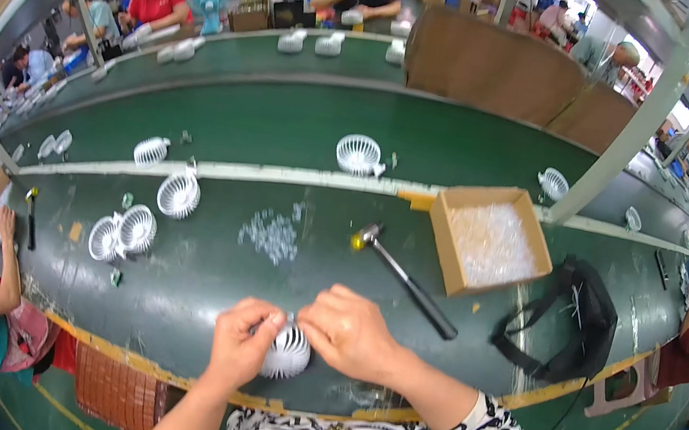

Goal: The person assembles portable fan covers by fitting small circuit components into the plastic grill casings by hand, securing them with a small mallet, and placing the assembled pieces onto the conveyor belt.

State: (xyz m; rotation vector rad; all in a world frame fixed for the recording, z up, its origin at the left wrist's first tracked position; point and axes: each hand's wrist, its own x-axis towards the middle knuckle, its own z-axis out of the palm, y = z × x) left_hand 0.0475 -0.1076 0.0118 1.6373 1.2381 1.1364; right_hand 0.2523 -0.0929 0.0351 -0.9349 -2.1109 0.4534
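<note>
White ribbed cage (pixel 288 359) hides its upper end behind both hands (pixel 350 333) pinching it.

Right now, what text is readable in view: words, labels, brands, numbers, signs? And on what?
None can be read anywhere in view.
Cardboard box: no lettering made out.
Hammer: none legible.
White slatted part at the left hand and right hand: none legible.
Black bag: none made out.
Red shirt in the background: any marking is too small and blurred.
</note>
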